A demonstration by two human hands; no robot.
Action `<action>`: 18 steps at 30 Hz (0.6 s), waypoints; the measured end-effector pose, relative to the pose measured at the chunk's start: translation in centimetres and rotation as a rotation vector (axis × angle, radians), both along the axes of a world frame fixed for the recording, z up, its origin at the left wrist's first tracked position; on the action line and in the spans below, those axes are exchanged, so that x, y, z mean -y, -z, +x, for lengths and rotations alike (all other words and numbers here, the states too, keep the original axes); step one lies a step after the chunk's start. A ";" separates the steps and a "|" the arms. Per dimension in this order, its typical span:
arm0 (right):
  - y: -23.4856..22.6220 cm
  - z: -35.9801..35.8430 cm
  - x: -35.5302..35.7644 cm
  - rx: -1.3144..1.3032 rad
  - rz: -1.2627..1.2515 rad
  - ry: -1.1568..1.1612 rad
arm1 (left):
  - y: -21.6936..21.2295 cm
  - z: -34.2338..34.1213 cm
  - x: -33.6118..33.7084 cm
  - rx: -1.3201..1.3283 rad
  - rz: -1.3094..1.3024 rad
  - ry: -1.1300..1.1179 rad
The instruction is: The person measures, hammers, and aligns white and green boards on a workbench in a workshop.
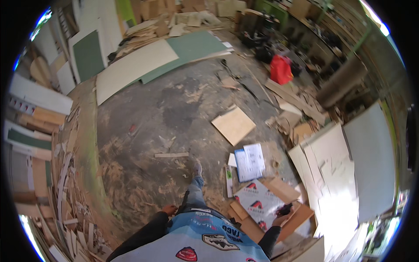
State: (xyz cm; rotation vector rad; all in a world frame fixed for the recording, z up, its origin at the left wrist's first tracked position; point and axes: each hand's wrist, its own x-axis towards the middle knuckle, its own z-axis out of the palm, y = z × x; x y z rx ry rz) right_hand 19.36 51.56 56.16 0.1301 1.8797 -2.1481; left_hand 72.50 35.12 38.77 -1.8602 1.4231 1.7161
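At lower right of the frame, the right hand curls its fingers around a small dark object, carried at hip height over printed sheets. At lower centre the left hand rests at the waist; whether its fingers are closed I cannot tell. A square board and wood strip litter the floor ahead, stacked panels crowding the right.

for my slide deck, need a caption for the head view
Person in a cluttered workshop, right hand holding a small dark object, left hand at hip.
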 end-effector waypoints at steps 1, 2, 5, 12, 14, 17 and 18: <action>-0.1 1.3 4.3 0.071 -0.043 -0.078 | 0.8 0.4 1.8 -0.024 -0.069 0.032; 1.4 1.8 7.3 0.172 -0.061 -0.163 | 1.8 0.5 4.0 -0.045 -0.139 0.064; 7.1 2.4 16.1 0.274 -0.065 -0.231 | 2.5 -1.4 12.1 -0.070 -0.408 0.027; 10.3 4.5 28.4 0.429 0.362 -0.603 | -0.8 -2.1 28.0 -0.152 -0.441 -0.566; 12.1 3.1 29.7 0.458 0.468 -0.707 | -0.3 -2.7 31.3 -0.142 -0.513 -0.536; 13.2 0.1 32.2 0.601 0.666 -0.887 | 0.2 -5.7 34.9 -0.129 -0.489 -0.577; 13.8 -0.5 33.6 0.611 0.722 -0.930 | 0.9 -6.2 35.8 -0.139 -0.464 -0.591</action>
